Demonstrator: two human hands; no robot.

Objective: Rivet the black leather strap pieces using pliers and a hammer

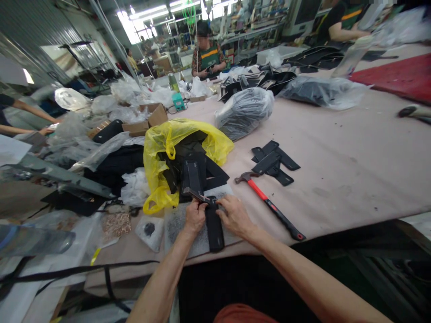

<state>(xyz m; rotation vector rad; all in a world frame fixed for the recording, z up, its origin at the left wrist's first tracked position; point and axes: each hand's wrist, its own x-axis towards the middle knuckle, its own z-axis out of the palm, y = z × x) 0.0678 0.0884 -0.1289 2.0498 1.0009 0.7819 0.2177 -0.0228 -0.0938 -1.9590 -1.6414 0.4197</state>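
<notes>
Reddish cloth (245, 314) is showing at the bottom edge, mostly cut off by the frame, with two bare forearms extending past it. The left hand (195, 217) is pinching a narrow dark bar (198, 196) between thumb and forefinger; its other fingers are curling under and hiding from view. The bar's right end is blending into the black strip (215, 231) below, so its exact shape is escaping identification. The right hand (236, 216) is bending its fingers at the strip's upper end, fingertips close together; whether they are gripping anything, I cannot tell. The strip is lying lengthwise on a speckled slab (175, 226), between the hands, its top partly covered by them. Beyond it, a yellow bag (156, 134) is gaping open, its folds concealing part of the dark pieces (192, 172) inside. To the right, a hammer (269, 206) with a red and black handle is resting on the table (336, 166), near a crossed stack of black strips (274, 161) that are overlapping one another. Farther back, clear plastic is obscuring a bundle (245, 112), and a co-worker (209, 58) is holding something dark, too small to make out.
</notes>
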